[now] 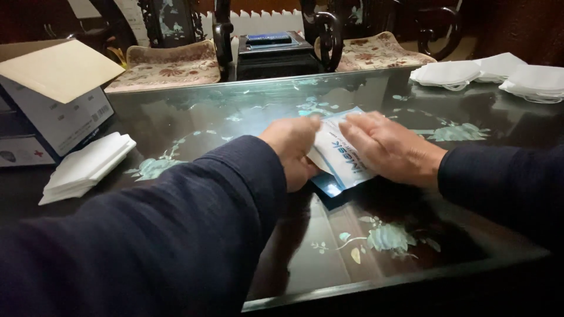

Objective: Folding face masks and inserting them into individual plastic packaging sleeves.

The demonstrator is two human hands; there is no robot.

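Observation:
A white and light-blue flat packet (339, 154) lies on the dark glass-topped table (223, 123), near its middle. My left hand (294, 149) grips the packet's left edge, fingers curled over it. Flat on the packet's right side rests my right hand (390, 149), fingers pressing down. Both arms wear dark blue sleeves. Part of the packet is hidden under my hands.
A stack of white folded masks (88, 166) lies at the left, beside an open cardboard box (56, 100). More white masks (487, 73) are piled at the far right. Carved dark chairs with patterned cushions (170, 64) and a dark box (276, 53) stand behind the table.

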